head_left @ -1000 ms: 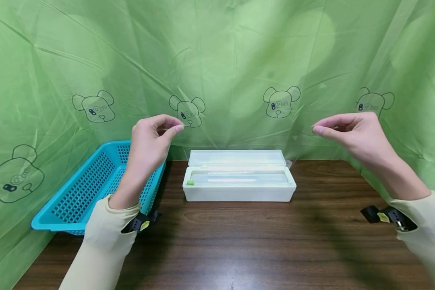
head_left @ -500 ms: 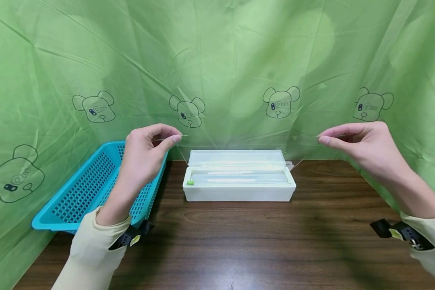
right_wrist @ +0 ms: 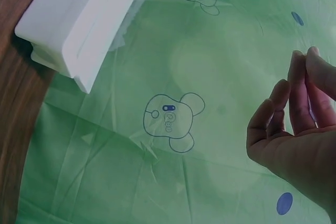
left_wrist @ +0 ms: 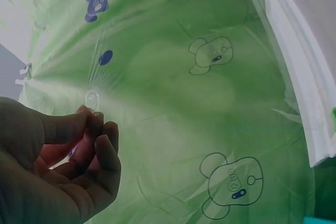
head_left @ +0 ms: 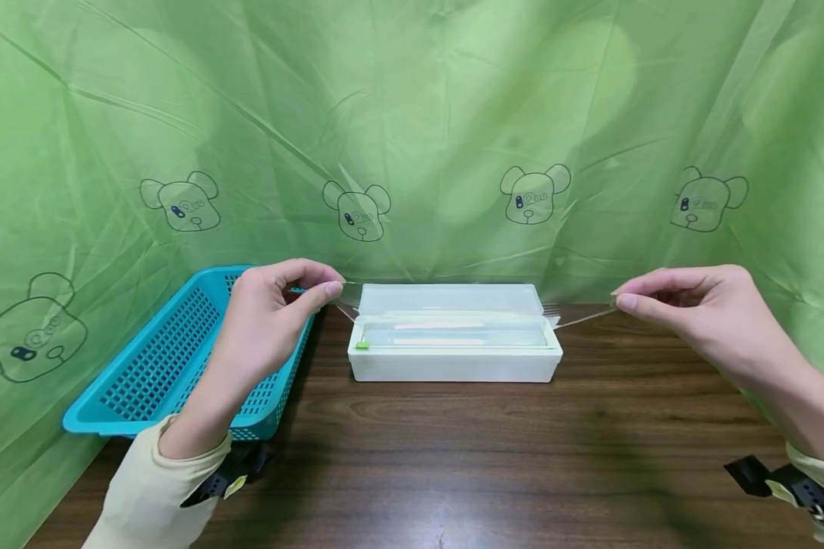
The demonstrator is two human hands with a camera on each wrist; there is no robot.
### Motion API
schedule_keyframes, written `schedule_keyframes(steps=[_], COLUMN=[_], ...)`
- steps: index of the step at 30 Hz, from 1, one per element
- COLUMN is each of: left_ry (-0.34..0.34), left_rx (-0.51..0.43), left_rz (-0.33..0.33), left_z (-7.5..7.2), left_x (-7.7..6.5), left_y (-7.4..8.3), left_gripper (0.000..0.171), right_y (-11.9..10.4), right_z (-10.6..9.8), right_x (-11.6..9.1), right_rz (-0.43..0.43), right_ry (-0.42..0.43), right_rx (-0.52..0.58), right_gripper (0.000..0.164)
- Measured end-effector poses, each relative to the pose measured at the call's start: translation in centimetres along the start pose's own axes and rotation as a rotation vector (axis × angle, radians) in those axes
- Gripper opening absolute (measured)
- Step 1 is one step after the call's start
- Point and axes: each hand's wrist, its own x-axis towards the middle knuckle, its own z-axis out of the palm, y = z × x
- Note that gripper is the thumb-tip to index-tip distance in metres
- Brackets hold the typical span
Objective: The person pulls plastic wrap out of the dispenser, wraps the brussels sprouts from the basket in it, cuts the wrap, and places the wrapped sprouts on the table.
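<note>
A clear sheet of cling film (head_left: 584,317) runs from a white cling film dispenser (head_left: 455,369) out to both hands. My left hand (head_left: 268,324) pinches one corner between thumb and fingertips, left of the dispenser. To the right, my right hand (head_left: 703,309) pinches the other corner in the same way. The dispenser's lid (head_left: 449,299) is raised, and a small green slider (head_left: 362,345) sits at its left end. Both wrist views show the thumb against the fingertips on the left hand (left_wrist: 68,161) and right hand (right_wrist: 294,119); the film is hardly visible there.
A blue perforated basket (head_left: 82,424) stands on the left of the brown wooden table (head_left: 453,457), partly behind my left arm. Green cloth (head_left: 439,114) printed with bear faces hangs behind and along both sides.
Both hands have moved down toward the dispenser's level and slightly apart, still pinching the film, whose edges now slope more gently. The dispenser and basket have stayed in place.
</note>
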Motion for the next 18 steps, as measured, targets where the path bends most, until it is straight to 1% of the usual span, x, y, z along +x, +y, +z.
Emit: schedule_keyframes(steps=[9,18], left_ry=[-0.080,-0.149], left_rx=[0.004,-0.028], left_rz=[-0.016,-0.017], left_z=[-0.3,-0.2], left_x=[-1.8,-4.5], left_y=[-0.7,-1.1], left_gripper=[0.005,0.003], right_y=[0.7,2.2], right_z=[0.2,0.2], right_x=[-1.9,-4.2], right_rz=[0.020,-0.008], right_ry=[-0.063,-0.177], right_rx=[-0.062,-0.083], right_gripper=[0.014,0.012])
